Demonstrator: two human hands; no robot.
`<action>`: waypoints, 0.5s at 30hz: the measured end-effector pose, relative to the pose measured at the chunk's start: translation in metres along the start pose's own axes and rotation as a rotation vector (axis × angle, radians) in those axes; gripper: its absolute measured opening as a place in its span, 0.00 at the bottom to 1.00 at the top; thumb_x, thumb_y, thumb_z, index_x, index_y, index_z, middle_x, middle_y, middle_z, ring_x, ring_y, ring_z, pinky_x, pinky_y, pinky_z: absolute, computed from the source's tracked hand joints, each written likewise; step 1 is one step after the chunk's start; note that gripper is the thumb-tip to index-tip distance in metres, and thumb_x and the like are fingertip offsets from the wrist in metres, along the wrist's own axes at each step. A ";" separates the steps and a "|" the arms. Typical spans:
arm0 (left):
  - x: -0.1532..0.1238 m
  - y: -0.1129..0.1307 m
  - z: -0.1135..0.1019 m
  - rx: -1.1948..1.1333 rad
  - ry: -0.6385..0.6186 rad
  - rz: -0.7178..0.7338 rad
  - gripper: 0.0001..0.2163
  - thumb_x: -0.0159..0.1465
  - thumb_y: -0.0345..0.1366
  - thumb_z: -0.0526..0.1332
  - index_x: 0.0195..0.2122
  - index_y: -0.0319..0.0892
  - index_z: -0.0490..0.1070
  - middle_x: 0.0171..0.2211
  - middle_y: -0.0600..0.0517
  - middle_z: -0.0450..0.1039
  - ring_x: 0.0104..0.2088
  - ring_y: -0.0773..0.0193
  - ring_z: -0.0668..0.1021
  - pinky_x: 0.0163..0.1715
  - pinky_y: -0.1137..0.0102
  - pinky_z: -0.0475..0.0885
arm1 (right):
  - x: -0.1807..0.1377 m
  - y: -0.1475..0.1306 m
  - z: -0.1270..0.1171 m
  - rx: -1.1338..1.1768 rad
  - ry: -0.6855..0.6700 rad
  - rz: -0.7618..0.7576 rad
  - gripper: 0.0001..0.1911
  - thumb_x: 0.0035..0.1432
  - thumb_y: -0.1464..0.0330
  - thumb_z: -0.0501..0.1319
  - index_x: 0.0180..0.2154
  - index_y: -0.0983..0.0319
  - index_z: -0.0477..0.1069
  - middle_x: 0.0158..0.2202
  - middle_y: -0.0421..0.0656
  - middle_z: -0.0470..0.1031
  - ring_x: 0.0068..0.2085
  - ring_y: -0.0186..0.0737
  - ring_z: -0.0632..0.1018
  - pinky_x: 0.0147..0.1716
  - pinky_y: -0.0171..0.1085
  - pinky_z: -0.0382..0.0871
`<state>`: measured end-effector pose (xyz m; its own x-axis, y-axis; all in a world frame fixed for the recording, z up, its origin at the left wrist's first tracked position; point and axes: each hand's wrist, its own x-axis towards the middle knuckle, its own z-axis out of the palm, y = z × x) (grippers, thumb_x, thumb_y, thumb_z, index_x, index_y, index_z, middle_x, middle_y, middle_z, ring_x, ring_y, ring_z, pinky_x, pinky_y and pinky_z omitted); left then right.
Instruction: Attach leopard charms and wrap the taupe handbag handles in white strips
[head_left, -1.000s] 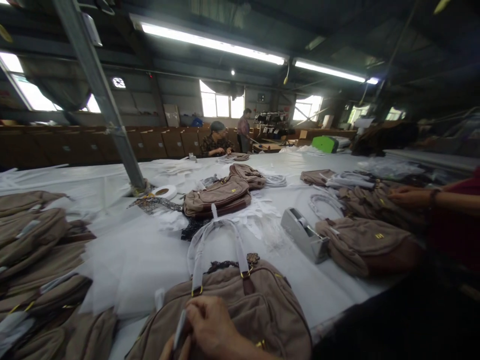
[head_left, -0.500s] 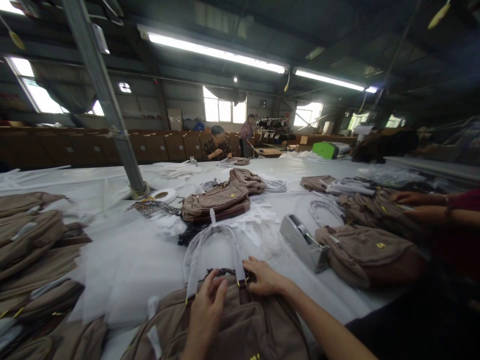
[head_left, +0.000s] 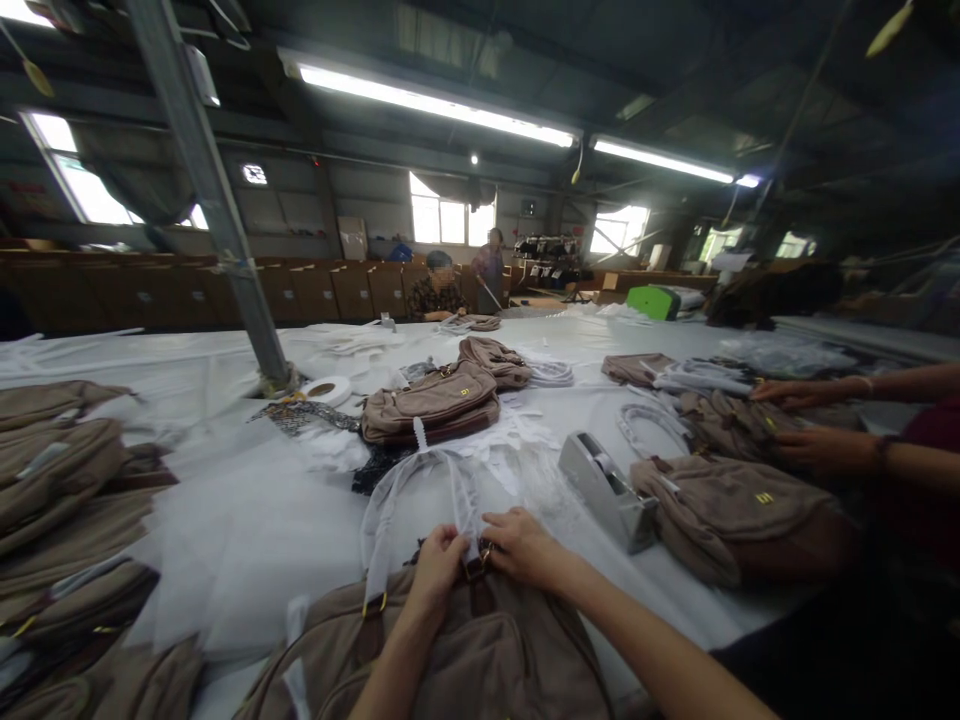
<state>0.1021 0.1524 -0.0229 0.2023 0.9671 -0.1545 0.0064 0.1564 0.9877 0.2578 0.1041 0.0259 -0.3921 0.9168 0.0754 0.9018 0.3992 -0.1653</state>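
Brown bag [head_left: 480,660] at the table's [head_left: 247,520] near edge, left hand [head_left: 437,562] and right hand [head_left: 521,545] both pinching its wrapped handle [head_left: 420,480] at the buckle, tape dispenser [head_left: 606,488] just right.

Tape dispenser [head_left: 606,488] blocks rightward; bare sheet [head_left: 247,520] probably passable.

A tan canvas bag [head_left: 465,650] was laid nearest on the white-covered table [head_left: 247,520], a grey metal tape dispenser [head_left: 606,490] to its right, stacked tan bags [head_left: 67,500] at left.
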 end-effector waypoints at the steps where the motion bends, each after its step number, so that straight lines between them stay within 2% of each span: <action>1: -0.001 0.000 0.000 -0.044 -0.008 0.003 0.06 0.49 0.36 0.59 0.26 0.41 0.64 0.14 0.61 0.62 0.15 0.71 0.65 0.16 0.77 0.59 | -0.001 -0.005 -0.005 -0.035 -0.010 -0.013 0.10 0.58 0.69 0.54 0.42 0.61 0.69 0.40 0.46 0.73 0.40 0.41 0.73 0.42 0.39 0.61; 4: -0.002 -0.001 0.002 -0.135 -0.028 0.004 0.08 0.48 0.37 0.60 0.27 0.42 0.63 0.14 0.62 0.61 0.14 0.73 0.63 0.14 0.78 0.56 | -0.005 -0.024 -0.017 -0.138 -0.002 0.003 0.09 0.56 0.72 0.54 0.38 0.66 0.70 0.32 0.50 0.74 0.35 0.45 0.73 0.38 0.43 0.62; 7: -0.003 -0.002 0.000 -0.181 -0.056 0.001 0.09 0.47 0.37 0.62 0.26 0.41 0.64 0.14 0.62 0.62 0.14 0.74 0.63 0.14 0.79 0.56 | -0.007 -0.047 -0.023 -0.302 0.042 -0.024 0.07 0.53 0.72 0.56 0.31 0.69 0.71 0.33 0.54 0.72 0.37 0.50 0.72 0.37 0.46 0.63; 9: -0.003 -0.003 -0.002 -0.198 -0.063 -0.005 0.10 0.46 0.36 0.63 0.27 0.41 0.65 0.14 0.62 0.64 0.14 0.73 0.64 0.14 0.79 0.57 | -0.006 -0.056 -0.022 -0.347 0.011 -0.072 0.07 0.52 0.74 0.57 0.33 0.69 0.71 0.33 0.52 0.72 0.36 0.48 0.72 0.34 0.43 0.65; 12: -0.003 -0.005 -0.005 -0.224 -0.059 -0.023 0.11 0.46 0.36 0.64 0.29 0.40 0.66 0.17 0.60 0.68 0.16 0.72 0.67 0.16 0.78 0.61 | -0.006 -0.055 -0.014 -0.275 -0.060 -0.024 0.11 0.50 0.72 0.58 0.38 0.68 0.70 0.33 0.49 0.74 0.34 0.45 0.73 0.32 0.41 0.66; 15: -0.002 -0.008 -0.006 -0.243 -0.072 -0.046 0.13 0.44 0.35 0.66 0.31 0.40 0.67 0.18 0.58 0.71 0.17 0.70 0.70 0.17 0.77 0.63 | -0.011 -0.045 -0.004 -0.230 -0.026 0.086 0.14 0.47 0.67 0.59 0.38 0.65 0.69 0.35 0.48 0.74 0.36 0.47 0.73 0.34 0.43 0.68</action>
<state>0.0960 0.1507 -0.0305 0.2762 0.9425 -0.1884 -0.2166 0.2521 0.9432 0.2223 0.0759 0.0363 -0.3139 0.9484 0.0453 0.9486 0.3112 0.0581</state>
